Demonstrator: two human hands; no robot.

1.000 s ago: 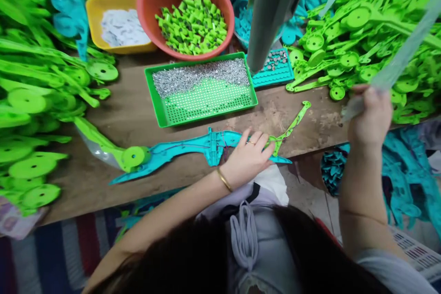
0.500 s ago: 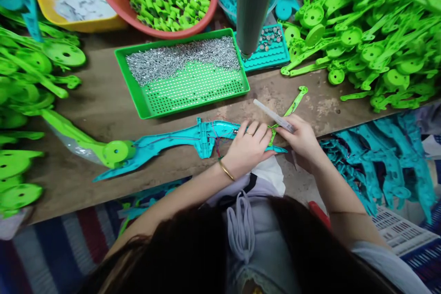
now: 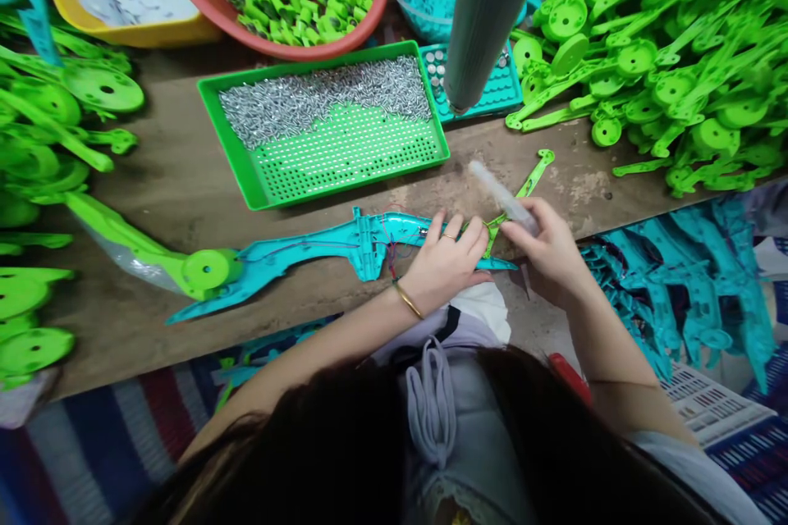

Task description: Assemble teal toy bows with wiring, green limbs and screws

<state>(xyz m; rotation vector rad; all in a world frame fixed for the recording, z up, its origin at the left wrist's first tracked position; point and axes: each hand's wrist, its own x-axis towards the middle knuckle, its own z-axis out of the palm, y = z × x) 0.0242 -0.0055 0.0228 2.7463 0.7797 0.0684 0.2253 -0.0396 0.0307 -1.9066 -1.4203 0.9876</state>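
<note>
A blue plastic toy bow half (image 3: pixel 295 248), with thin wires along it, lies flat on the table. One green limb (image 3: pixel 141 242) extends from its left end, another green limb (image 3: pixel 537 172) from its right end. My left hand (image 3: pixel 446 258) grips the bow's right part, fingers over its upper side and thumb at the lower edge. In my right hand (image 3: pixel 547 246), a translucent whitish stick (image 3: pixel 501 190) is pinched between thumb and fingers, tilted up to the left. Its lower end is hidden by the hand, close to the right limb's joint.
Behind the bow sits a green tray (image 3: pixel 345 172) of screws, beside a teal tray (image 3: pixel 492 98) with round metal pieces. A grey post (image 3: pixel 486 16) hangs above it. A red basin (image 3: pixel 271 45), a yellow bin (image 3: pixel 166 34) and green limb piles (image 3: pixel 677 57) surround them.
The stick has swung slightly rightward and more upright with my right hand, which has shifted a little right. My left hand stays on the bow. The whole view has moved slightly.
</note>
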